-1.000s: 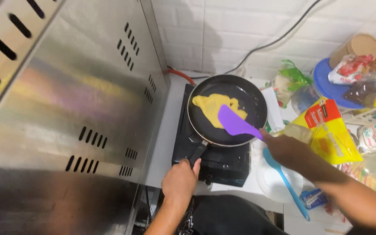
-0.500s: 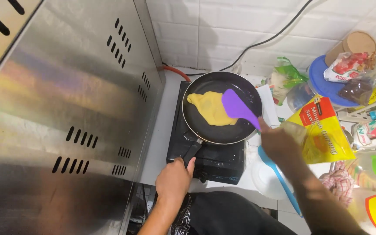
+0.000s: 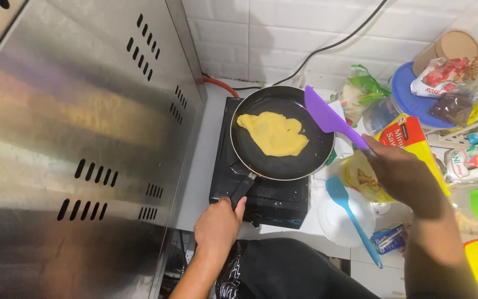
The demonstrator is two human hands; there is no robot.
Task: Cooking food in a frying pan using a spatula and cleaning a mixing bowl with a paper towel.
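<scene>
The left hand (image 3: 217, 224) wraps its grip around the end of the black handle of the frying pan (image 3: 283, 133), fingers closed on it, thumb up along the handle. The pan runs up and to the right from that grip and sits on a black single-burner stove (image 3: 261, 194). In the pan lies a flat yellow omelette (image 3: 275, 133), off toward the far-left half of the pan's floor, its edges ragged.

The right hand (image 3: 402, 174) has its grip shut on the handle of a purple spatula (image 3: 327, 113). From that grip the spatula slants up and to the left; its blade hangs at the pan's right rim, clear of the omelette.

Just below the right-hand grip a blue spatula (image 3: 352, 213) rests across a white bowl (image 3: 341, 218) on the table. Beyond the same grip stands a yellow and red packet (image 3: 410, 135), with more bags and a blue lid (image 3: 410, 91) farther out. Left of the stove rises a steel hood panel (image 3: 84, 144) with slotted vents
</scene>
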